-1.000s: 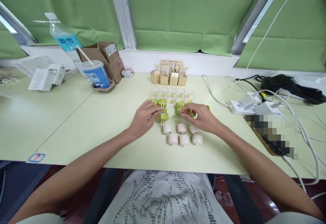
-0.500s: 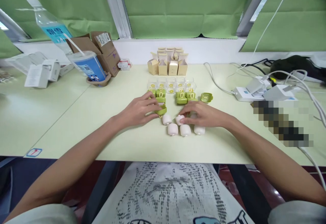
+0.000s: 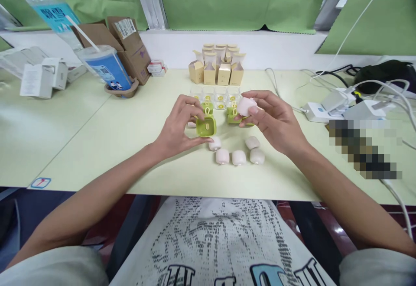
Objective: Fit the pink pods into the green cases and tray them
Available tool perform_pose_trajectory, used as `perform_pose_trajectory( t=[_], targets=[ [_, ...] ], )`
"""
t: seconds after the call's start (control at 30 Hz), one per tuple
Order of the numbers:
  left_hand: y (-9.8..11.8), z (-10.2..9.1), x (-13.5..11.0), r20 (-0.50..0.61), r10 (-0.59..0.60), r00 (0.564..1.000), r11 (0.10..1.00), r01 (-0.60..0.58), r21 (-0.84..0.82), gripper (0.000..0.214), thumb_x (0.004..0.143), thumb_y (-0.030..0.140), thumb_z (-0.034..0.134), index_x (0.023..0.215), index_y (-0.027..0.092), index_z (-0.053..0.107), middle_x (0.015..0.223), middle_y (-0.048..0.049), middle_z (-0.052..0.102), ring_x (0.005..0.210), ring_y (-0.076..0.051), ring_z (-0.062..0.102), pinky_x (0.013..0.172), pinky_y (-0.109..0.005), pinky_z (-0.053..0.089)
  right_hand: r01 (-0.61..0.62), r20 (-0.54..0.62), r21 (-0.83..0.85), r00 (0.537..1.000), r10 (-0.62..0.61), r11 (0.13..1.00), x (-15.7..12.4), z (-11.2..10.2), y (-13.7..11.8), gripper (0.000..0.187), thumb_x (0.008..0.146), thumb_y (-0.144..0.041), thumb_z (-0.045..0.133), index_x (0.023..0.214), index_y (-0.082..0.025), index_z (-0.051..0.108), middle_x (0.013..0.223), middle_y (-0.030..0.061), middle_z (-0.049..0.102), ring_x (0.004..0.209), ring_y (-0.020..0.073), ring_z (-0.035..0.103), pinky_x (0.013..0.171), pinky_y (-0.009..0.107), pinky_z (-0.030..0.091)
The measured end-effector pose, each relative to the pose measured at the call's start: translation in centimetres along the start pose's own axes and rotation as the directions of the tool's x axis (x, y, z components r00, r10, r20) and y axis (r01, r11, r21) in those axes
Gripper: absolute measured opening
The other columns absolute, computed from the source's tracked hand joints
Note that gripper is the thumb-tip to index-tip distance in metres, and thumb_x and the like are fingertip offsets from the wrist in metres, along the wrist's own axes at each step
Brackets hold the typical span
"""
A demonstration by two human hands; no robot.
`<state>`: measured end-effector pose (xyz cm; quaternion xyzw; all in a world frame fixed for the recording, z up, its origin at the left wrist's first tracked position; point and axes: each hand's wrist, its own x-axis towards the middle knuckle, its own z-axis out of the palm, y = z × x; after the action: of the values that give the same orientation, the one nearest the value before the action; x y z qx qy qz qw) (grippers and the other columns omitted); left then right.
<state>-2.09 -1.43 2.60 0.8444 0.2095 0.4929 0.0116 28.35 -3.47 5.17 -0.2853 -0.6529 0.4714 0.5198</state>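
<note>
My left hand (image 3: 182,121) pinches a small green plastic case shell (image 3: 206,127) by its edges, its hollow side turned toward me. In my right hand (image 3: 273,121) a small rounded pale pink piece (image 3: 247,105) is gripped between thumb and fingers, raised above the table. Several similar pieces (image 3: 238,157) lie below and between the hands. Green cases with loops (image 3: 233,116) stand behind, partly covered by my right hand. Farther back are clear plastic cups with yellow marks (image 3: 220,98).
Small open cardboard boxes (image 3: 209,73) stand at the back wall. To the left are a blue drink cup (image 3: 108,70), a large bottle (image 3: 53,13), a brown carton (image 3: 138,54) and white boxes (image 3: 37,80). A power strip (image 3: 320,112) with cables lies right.
My right hand has picked up one pale pink piece and lifted it. My left hand has raised the green shell and tipped its hollow toward me. The view has shifted slightly.
</note>
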Motion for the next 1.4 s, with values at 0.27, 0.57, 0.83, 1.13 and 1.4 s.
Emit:
perform_pose_trajectory(
  t=[0.27, 0.57, 0.83, 1.13, 1.4],
  targets=[
    [2.3, 1.6, 0.0, -0.068, -0.044, 0.997, 0.996, 0.039, -0.075, 0.065, 0.086, 0.058, 0.102, 0.134, 0.023, 0.075, 0.117, -0.0086, 0.087, 0.095, -0.018, 0.083, 0.072, -0.029, 0.066, 0.105, 0.060, -0.018, 0.993, -0.104, 0.994, -1.7, 3.2, -0.5, 0.044, 0.100, -0.042, 0.094, 0.137, -0.029, 0.075, 0.120, 0.0033, 0.082, 0.092, 0.0179, 0.083, 0.083, 0.035, 0.075],
    [2.4, 1.2, 0.3, -0.127, 0.040, 0.991, 0.997, -0.031, 0.072, 0.055, 0.088, 0.058, 0.101, 0.132, 0.030, 0.083, 0.110, -0.0064, 0.084, 0.097, -0.022, 0.077, 0.078, -0.037, 0.068, 0.102, 0.174, -0.002, 0.980, -0.100, 0.995, -1.6, 3.2, 0.4, 0.028, 0.110, -0.043, 0.082, 0.132, -0.026, 0.079, 0.123, 0.0047, 0.082, 0.086, 0.0142, 0.078, 0.082, 0.033, 0.074],
    [2.3, 1.3, 0.0, -0.077, 0.048, 0.996, 0.999, -0.047, 0.021, 0.066, 0.083, 0.068, 0.099, 0.136, 0.030, 0.083, 0.108, -0.0059, 0.082, 0.092, -0.020, 0.078, 0.077, -0.035, 0.069, 0.094, 0.194, 0.041, 0.976, -0.100, 0.995, -1.5, 3.1, 1.2, 0.025, 0.108, -0.040, 0.084, 0.126, -0.024, 0.078, 0.119, 0.0037, 0.080, 0.090, 0.0137, 0.080, 0.080, 0.028, 0.072],
    [2.6, 1.8, -0.2, -0.077, 0.007, 0.997, 1.000, -0.006, 0.022, 0.065, 0.083, 0.070, 0.097, 0.134, 0.033, 0.082, 0.111, -0.0074, 0.083, 0.097, -0.024, 0.079, 0.083, -0.043, 0.071, 0.064, 0.125, -0.005, 0.990, -0.063, 0.998, -1.6, 3.5, 1.8, 0.040, 0.098, -0.049, 0.095, 0.125, -0.026, 0.076, 0.126, 0.0049, 0.081, 0.092, 0.0164, 0.080, 0.078, 0.031, 0.073],
    [2.6, 2.2, -0.3, -0.096, -0.014, 0.995, 1.000, 0.012, -0.027, 0.064, 0.085, 0.071, 0.095, 0.134, 0.032, 0.080, 0.116, -0.0093, 0.081, 0.109, -0.028, 0.080, 0.088, -0.050, 0.073, 0.097, 0.073, -0.029, 0.993, -0.095, 0.995, -1.7, 3.6, 2.1, 0.032, 0.098, -0.042, 0.095, 0.125, -0.028, 0.084, 0.129, 0.0041, 0.085, 0.095, 0.0167, 0.082, 0.081, 0.031, 0.073]
  ],
)
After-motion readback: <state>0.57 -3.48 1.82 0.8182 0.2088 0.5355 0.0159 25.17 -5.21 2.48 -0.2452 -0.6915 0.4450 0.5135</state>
